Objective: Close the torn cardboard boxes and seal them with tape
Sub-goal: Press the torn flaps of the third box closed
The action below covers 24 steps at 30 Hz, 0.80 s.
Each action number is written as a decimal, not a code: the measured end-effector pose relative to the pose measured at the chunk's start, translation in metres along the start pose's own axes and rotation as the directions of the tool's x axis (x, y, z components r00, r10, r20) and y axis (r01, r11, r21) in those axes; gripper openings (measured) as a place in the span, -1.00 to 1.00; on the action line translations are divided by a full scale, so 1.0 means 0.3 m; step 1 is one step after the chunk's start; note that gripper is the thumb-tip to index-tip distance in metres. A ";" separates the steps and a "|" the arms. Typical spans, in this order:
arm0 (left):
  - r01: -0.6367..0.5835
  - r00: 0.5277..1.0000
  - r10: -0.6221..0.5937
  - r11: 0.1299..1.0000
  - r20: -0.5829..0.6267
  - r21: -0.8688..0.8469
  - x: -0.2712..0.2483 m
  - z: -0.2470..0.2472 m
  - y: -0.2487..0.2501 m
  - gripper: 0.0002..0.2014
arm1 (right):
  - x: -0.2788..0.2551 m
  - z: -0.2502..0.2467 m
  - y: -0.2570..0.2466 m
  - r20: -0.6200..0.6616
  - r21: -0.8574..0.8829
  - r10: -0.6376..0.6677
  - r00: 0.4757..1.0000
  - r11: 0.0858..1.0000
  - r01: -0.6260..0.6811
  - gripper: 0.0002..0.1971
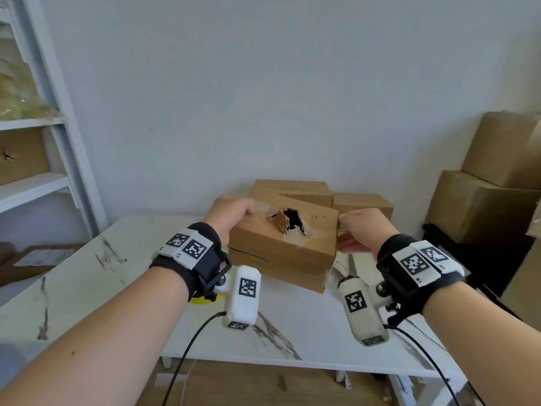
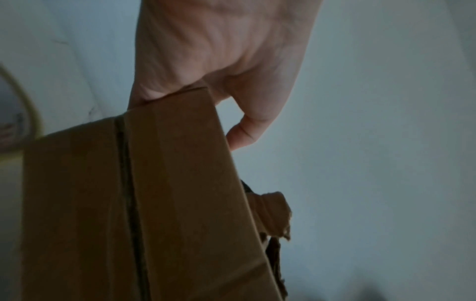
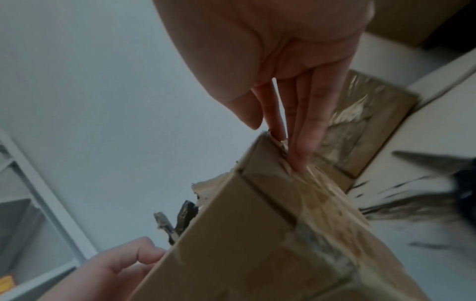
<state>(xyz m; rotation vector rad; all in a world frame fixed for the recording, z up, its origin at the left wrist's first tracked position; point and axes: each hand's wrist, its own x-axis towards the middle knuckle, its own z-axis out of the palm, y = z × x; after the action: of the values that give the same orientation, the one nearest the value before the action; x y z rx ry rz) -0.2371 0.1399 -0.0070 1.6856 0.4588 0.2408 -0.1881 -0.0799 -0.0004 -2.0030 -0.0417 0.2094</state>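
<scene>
A flat brown cardboard box (image 1: 281,244) with a ragged hole (image 1: 291,219) torn in its top lies tilted on a second flat box (image 1: 281,272) on the white marble table (image 1: 87,273). My left hand (image 1: 231,212) grips its far left corner. In the left wrist view the thumb of the left hand (image 2: 219,61) curls over the edge of the box (image 2: 167,183), near the torn flap (image 2: 273,211). My right hand (image 1: 360,227) is at the box's right end. In the right wrist view the straight fingers of the right hand (image 3: 283,51) press the taped end face of the box (image 3: 257,234).
More flat boxes (image 1: 292,189) are stacked behind, against the wall. A yellow tape roll (image 1: 202,300) peeks out under my left wrist. Large cartons (image 1: 483,206) stand at the right and a white shelf unit (image 1: 58,127) at the left.
</scene>
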 end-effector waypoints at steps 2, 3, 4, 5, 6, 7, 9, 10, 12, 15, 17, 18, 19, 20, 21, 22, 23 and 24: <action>0.024 0.999 -0.026 0.998 0.031 0.051 0.000 0.043 -0.032 -0.82 | 0.011 -0.024 0.048 0.013 -0.076 -0.002 1.000 0.997 0.003 -0.82; 0.028 0.999 -0.031 0.996 0.035 0.079 0.003 0.058 -0.046 -0.84 | 0.014 -0.029 0.066 0.029 -0.115 0.004 1.000 0.993 0.000 -0.81; 0.035 0.999 -0.038 0.993 0.030 0.109 0.006 0.069 -0.057 -0.87 | 0.015 -0.033 0.080 0.051 -0.153 0.014 0.999 0.988 -0.006 -0.81; 0.041 0.999 -0.044 0.990 0.020 0.134 0.008 0.077 -0.066 -0.88 | 0.016 -0.034 0.090 0.078 -0.184 0.022 0.997 0.983 -0.008 -0.82; 0.049 0.999 -0.052 0.988 0.015 0.148 0.009 0.082 -0.071 -0.90 | 0.020 -0.034 0.097 0.096 -0.205 0.027 0.995 0.979 -0.007 -0.82; 0.060 0.998 -0.064 0.986 0.018 0.155 0.012 0.082 -0.075 -0.90 | 0.027 -0.032 0.103 0.103 -0.221 0.027 0.994 0.975 -0.004 -0.81; 0.092 0.994 -0.100 0.981 0.040 0.171 0.013 0.079 -0.081 -0.80 | 0.047 -0.025 0.110 0.088 -0.278 -0.001 0.996 0.960 0.026 -0.76; 0.105 0.992 -0.117 0.976 0.055 0.190 0.012 0.076 -0.081 -0.75 | 0.057 -0.022 0.111 0.059 -0.345 -0.047 0.997 0.936 0.065 -0.71; 0.054 0.996 -0.069 0.966 0.052 0.255 0.017 0.071 -0.082 -0.71 | 0.071 -0.017 0.101 -0.013 -0.458 -0.179 0.984 0.876 0.153 -0.60; -0.156 0.988 0.153 0.935 0.033 0.317 0.029 0.067 -0.069 -0.60 | 0.080 0.006 0.064 -0.031 -0.372 -0.289 0.957 0.892 0.257 -0.78; -0.225 0.973 0.195 0.918 0.121 0.327 0.036 0.078 -0.057 -0.71 | 0.089 0.031 0.041 0.077 -0.317 -0.287 0.955 0.901 0.296 -0.87; -0.237 0.967 0.190 0.913 0.169 0.332 0.037 0.088 -0.053 -0.75 | 0.095 0.044 0.034 0.140 -0.309 -0.269 0.953 0.902 0.300 -0.90; -0.240 0.963 0.178 0.910 0.203 0.339 0.040 0.097 -0.052 -0.78 | 0.099 0.057 0.029 0.181 -0.311 -0.252 0.951 0.902 0.298 -0.93; -0.255 0.957 0.187 0.904 0.221 0.343 0.044 0.103 -0.052 -0.81 | 0.103 0.067 0.027 0.197 -0.316 -0.245 0.949 0.901 0.298 -0.96; -0.267 0.954 0.198 0.903 0.224 0.338 0.049 0.108 -0.053 -0.83 | 0.110 0.073 0.028 0.195 -0.319 -0.241 0.951 0.901 0.294 -0.95; -0.276 0.952 0.208 0.902 0.226 0.331 0.056 0.110 -0.056 -0.84 | 0.118 0.075 0.031 0.189 -0.315 -0.234 0.954 0.905 0.285 -0.93; -0.279 0.951 0.211 0.903 0.228 0.327 0.062 0.111 -0.059 -0.84 | 0.124 0.074 0.033 0.189 -0.303 -0.220 0.957 0.914 0.269 -0.92; -0.280 0.949 0.209 0.902 0.235 0.329 0.066 0.110 -0.061 -0.85 | 0.128 0.072 0.033 0.198 -0.283 -0.200 0.959 0.925 0.252 -0.92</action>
<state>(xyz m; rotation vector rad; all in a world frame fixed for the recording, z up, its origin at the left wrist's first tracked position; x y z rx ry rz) -0.2087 0.1209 -0.0325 2.1079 0.1440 0.1800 -0.1545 -0.0600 -0.0232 -2.2635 -0.4356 0.2306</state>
